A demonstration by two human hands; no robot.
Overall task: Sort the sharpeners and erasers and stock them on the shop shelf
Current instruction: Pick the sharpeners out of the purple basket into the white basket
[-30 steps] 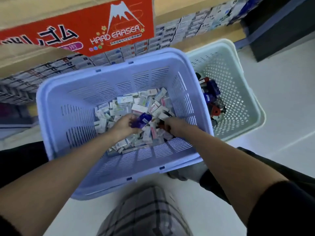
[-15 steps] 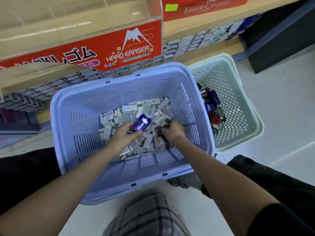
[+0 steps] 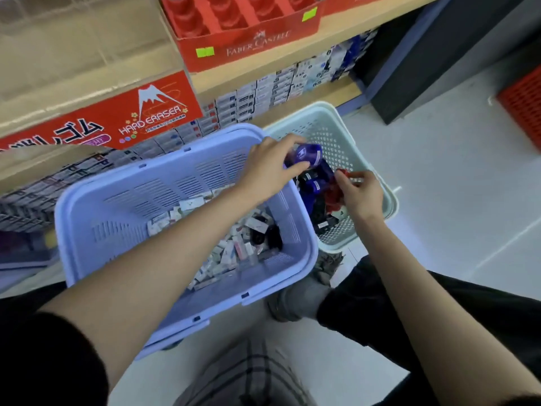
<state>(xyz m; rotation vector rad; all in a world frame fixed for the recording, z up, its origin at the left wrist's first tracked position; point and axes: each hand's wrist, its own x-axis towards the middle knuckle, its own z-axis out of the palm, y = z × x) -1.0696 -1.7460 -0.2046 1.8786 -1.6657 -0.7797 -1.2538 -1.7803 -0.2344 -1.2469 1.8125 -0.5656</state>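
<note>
A lilac basket (image 3: 87, 218) on the floor holds several small boxed erasers (image 3: 231, 247) and a dark sharpener (image 3: 265, 237). To its right stands a pale green basket (image 3: 336, 241) with blue and red sharpeners (image 3: 317, 186) in it. My left hand (image 3: 269, 168) grips a purple sharpener (image 3: 306, 155) above the green basket's left rim. Over the sharpener pile, my right hand (image 3: 361, 191) pinches a red sharpener (image 3: 344, 173).
A wooden shop shelf (image 3: 330, 92) runs along the back with rows of boxed erasers (image 3: 263, 95). A red Faber-Castell carton (image 3: 246, 45) and a red "Hard Eraser" display sign (image 3: 140, 118) sit above. A red crate (image 3: 524, 106) is at the far right. My knees are below the baskets.
Both hands left the lilac basket and moved right over the green basket. The left carried the purple sharpener across; the right now pinches a red one.
</note>
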